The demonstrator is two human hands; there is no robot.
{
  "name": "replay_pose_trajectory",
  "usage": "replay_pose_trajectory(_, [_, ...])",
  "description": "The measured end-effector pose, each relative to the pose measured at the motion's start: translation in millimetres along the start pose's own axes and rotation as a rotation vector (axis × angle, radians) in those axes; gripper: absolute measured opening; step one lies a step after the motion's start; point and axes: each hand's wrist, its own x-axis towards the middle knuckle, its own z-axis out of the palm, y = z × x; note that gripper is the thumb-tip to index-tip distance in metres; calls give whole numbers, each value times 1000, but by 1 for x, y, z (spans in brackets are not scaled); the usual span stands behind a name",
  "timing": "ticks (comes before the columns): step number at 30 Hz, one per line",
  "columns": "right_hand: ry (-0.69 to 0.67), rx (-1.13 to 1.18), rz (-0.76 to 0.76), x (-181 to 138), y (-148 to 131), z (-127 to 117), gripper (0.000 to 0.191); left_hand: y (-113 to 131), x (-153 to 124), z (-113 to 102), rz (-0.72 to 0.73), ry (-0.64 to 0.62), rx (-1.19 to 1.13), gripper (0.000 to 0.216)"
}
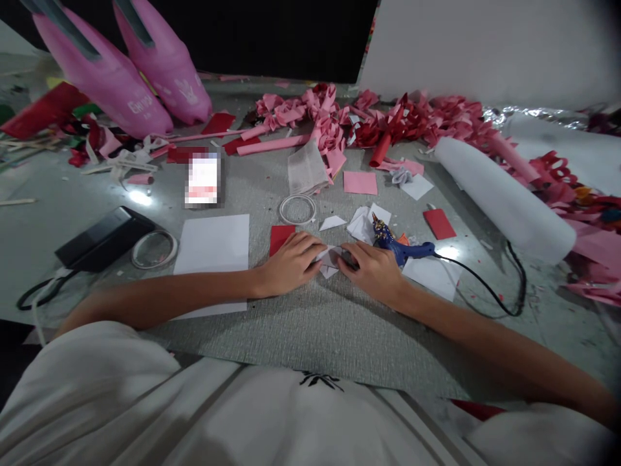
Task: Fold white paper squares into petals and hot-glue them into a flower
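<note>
Between my two hands is a small piece of folded white paper (332, 257), close to the tabletop. My left hand (292, 260) pinches its left end, and my right hand (371, 266) has its fingers closed on the right end. A red paper square (281, 239) lies partly under the left hand. Just beyond the fingers sits another folded white paper piece (332, 222). A blue glue gun (405, 250) rests right beside my right hand, its nozzle pointing away from me. Crumpled white paper pieces (359, 224) lie next to the nozzle.
White sheets (213, 243) lie left of my hands, near a black box-shaped device (104, 238). A white roll (504, 200) and the glue gun's cord (478, 285) are on the right. Pink and red paper flowers (330, 123) line the back, with pink bottles (165, 71) at back left.
</note>
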Motion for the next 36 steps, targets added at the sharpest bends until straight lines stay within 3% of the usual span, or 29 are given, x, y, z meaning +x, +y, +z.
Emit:
replay_pose_trajectory(4, [2, -12, 11, 1, 1, 0, 31, 1, -1, 1, -4, 35, 22, 24])
replay_pose_trajectory(15, [31, -5, -74, -1, 4, 3, 23, 0, -2, 3, 10, 70, 63, 20])
replay_pose_trajectory(23, [-11, 12, -65, -1, 6, 4, 27, -1, -2, 1, 128, 31, 2, 17])
replay_pose_trajectory(30, [-41, 36, -181, 0, 7, 2, 26, 1, 0, 1, 70, 47, 21, 24])
replay_pose_trajectory(36, [-19, 75, -168, -3, 9, 4, 24, 1, 0, 2, 0, 83, 22, 28])
